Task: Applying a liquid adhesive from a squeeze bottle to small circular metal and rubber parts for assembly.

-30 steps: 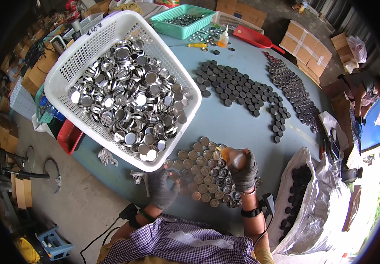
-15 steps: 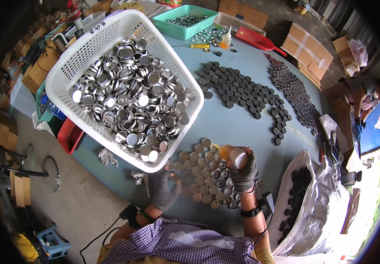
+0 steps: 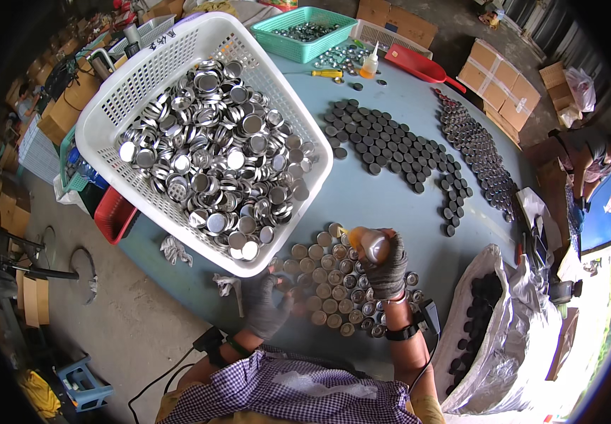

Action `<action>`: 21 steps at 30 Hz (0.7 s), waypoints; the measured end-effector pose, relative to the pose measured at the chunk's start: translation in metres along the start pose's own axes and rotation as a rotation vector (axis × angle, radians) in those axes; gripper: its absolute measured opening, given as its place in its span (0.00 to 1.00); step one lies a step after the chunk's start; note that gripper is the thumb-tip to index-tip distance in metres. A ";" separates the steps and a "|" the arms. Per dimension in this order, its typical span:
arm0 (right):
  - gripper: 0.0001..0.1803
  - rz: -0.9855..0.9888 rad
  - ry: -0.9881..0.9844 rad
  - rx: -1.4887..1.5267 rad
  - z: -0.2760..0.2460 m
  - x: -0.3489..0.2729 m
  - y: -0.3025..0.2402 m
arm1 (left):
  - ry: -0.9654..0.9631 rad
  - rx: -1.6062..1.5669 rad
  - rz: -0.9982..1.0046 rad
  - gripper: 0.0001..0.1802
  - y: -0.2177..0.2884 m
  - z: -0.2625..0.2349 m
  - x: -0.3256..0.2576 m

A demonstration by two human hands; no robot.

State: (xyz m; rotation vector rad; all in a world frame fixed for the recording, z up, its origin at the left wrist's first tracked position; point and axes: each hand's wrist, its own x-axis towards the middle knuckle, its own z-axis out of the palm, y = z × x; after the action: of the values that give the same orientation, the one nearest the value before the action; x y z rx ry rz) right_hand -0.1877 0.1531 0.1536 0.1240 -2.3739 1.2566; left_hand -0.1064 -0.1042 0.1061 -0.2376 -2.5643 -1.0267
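Note:
My right hand, in a grey fingerless glove, is wrapped round a squeeze bottle of amber liquid. The bottle lies tilted, its nozzle pointing left over rows of round metal caps spread on the table. Caps toward the right of this group look shinier than the pale ones on the left. My left hand, gloved too, rests at the left edge of these caps, just below the near corner of a white basket. Its thumb and fingers are apart, with nothing visibly held. The basket holds a heap of silvery caps.
Dark round pieces lie in a field beyond the caps, with a strip of metal pieces farther right. A green basket, a second bottle, a yellow-handled screwdriver and a red scoop stand at the back. A white sack is at right.
The bottle in my right hand has shifted slightly to the left over the caps. My left hand has stayed almost in place. The whole view has shifted a little.

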 end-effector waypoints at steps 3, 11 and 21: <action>0.24 0.006 0.000 -0.039 -0.004 -0.002 -0.005 | -0.012 -0.032 -0.023 0.22 0.000 0.001 -0.001; 0.26 0.009 -0.054 -0.063 -0.010 -0.011 -0.005 | -0.029 -0.031 -0.030 0.22 -0.001 0.002 -0.002; 0.27 0.023 -0.086 -0.046 -0.006 -0.009 -0.009 | -0.008 -0.023 -0.014 0.22 -0.002 0.002 -0.001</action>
State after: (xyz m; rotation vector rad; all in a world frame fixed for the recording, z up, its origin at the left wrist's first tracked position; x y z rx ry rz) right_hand -0.1747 0.1515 0.1592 0.1394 -2.4819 1.2293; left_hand -0.1064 -0.1040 0.1034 -0.2305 -2.5657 -1.0625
